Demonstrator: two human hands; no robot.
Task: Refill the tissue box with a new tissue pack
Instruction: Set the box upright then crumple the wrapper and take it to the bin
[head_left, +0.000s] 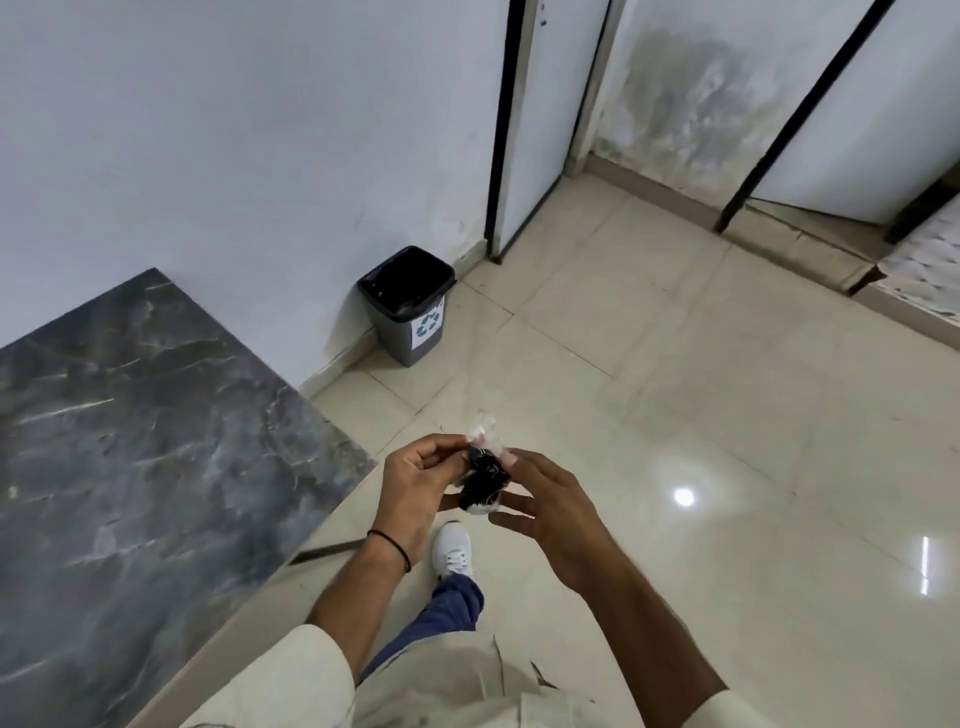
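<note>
Both of my hands are up in front of me over the tiled floor. Between them is a small crumpled wrapper (484, 480), clear plastic with a black and white part, bunched into a wad. My left hand (415, 488) pinches its top left edge with thumb and fingers. My right hand (550, 519) touches its right side with thumb and fingertips, the other fingers spread. No tissue box or full tissue pack is in view.
A grey bin (408, 306) with a black liner and a recycling label stands against the white wall ahead. A dark marble countertop (130, 441) fills the left. Cream floor tiles (675, 415) spread ahead and right, with door frames (498, 156) beyond. My white shoe (453, 551) is below the hands.
</note>
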